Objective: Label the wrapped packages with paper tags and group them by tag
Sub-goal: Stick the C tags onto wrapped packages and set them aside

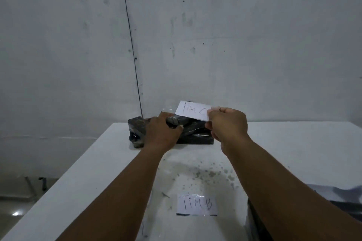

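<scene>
— What can't you make out?
— The last letter on the paper tag [193, 111] is behind the right hand [227, 125]. The left hand [162, 133] hides part of the dark wrapped packages [194, 135].
— And lower right?
— A dark package [348, 211], cut off by the edge — blurred.

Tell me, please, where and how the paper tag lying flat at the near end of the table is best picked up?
Take the TIM B tag by its near long edge, coming from the person's side. It lies flat on the white table, perhaps under clear tape, so nothing stands up to grasp; a fingertip would likely have to lift that edge first, then pinch. The dark bundle crowds its right side.
</scene>
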